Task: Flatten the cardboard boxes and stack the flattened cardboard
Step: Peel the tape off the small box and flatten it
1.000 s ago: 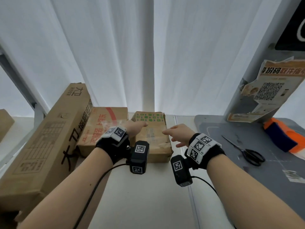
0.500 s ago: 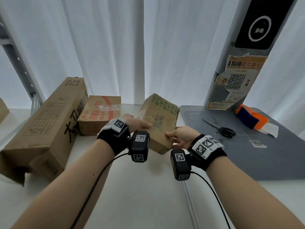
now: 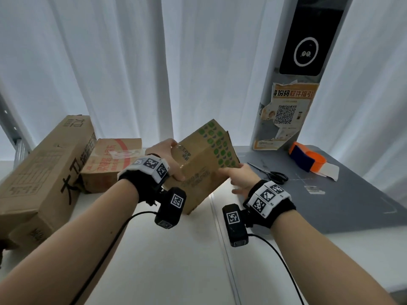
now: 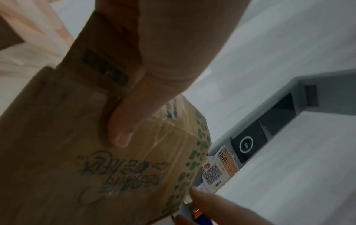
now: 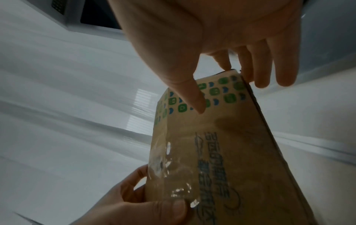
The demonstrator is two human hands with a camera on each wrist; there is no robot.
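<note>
A small brown cardboard box (image 3: 204, 164) printed with green dots hangs tilted in the air above the white table (image 3: 165, 260), still in box shape with clear tape on it. My left hand (image 3: 174, 159) grips its left end, the thumb (image 4: 123, 121) lying on the near face of the box (image 4: 77, 152) and the fingers behind it. My right hand (image 3: 233, 175) pinches the right corner. In the right wrist view its thumb (image 5: 192, 97) presses the dotted band of the box (image 5: 221, 144) and its fingers reach behind the edge.
A long brown carton (image 3: 44, 168) lies at the left, a red-printed box (image 3: 112, 161) beside it. On the grey mat (image 3: 341, 205) at the right lie scissors (image 3: 273, 173) and an orange-and-blue tape dispenser (image 3: 308, 157). White curtains and a grey pillar (image 3: 286, 115) stand behind.
Both hands closed on the small box lying on the table, lifted it and tilted it. It now hangs higher and nearer to me.
</note>
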